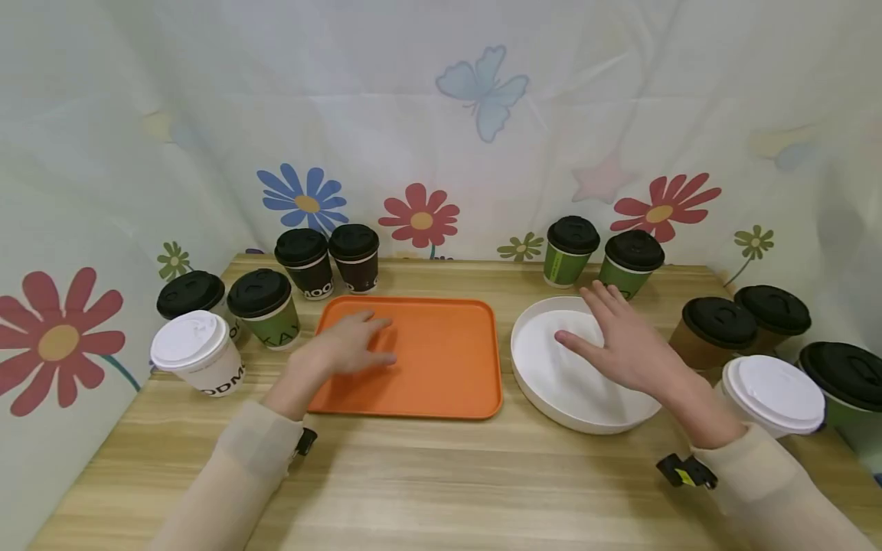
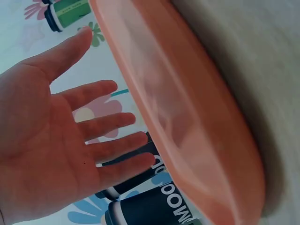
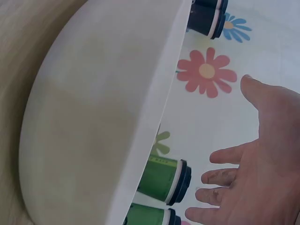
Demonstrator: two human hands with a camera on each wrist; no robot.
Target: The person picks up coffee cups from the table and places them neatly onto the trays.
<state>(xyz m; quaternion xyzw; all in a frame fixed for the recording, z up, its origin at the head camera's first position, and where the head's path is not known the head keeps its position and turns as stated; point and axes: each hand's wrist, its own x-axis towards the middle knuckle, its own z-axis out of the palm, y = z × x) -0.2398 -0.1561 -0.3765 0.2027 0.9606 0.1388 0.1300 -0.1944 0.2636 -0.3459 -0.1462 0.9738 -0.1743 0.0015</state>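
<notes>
My left hand (image 1: 347, 344) hovers above the left part of an orange tray (image 1: 434, 360), fingers spread and nothing held. In the left wrist view the palm (image 2: 42, 136) and outstretched fingers stand clear of the tray's rim. Over a round white dish (image 1: 551, 360) hangs my right hand (image 1: 627, 344), its fingers straight and the thumb apart. The right wrist view shows that palm (image 3: 262, 173) bare, away from the dish's side (image 3: 93, 117). Both the tray and the dish hold nothing.
Left of the tray stand lidded paper cups: a white one (image 1: 200, 352), a green one (image 1: 265, 306) and dark ones (image 1: 306, 264). Behind the dish are two green cups (image 1: 568, 249). Brown cups (image 1: 710, 333), a white-lidded cup (image 1: 772, 394) and a green cup (image 1: 844, 390) line the right side.
</notes>
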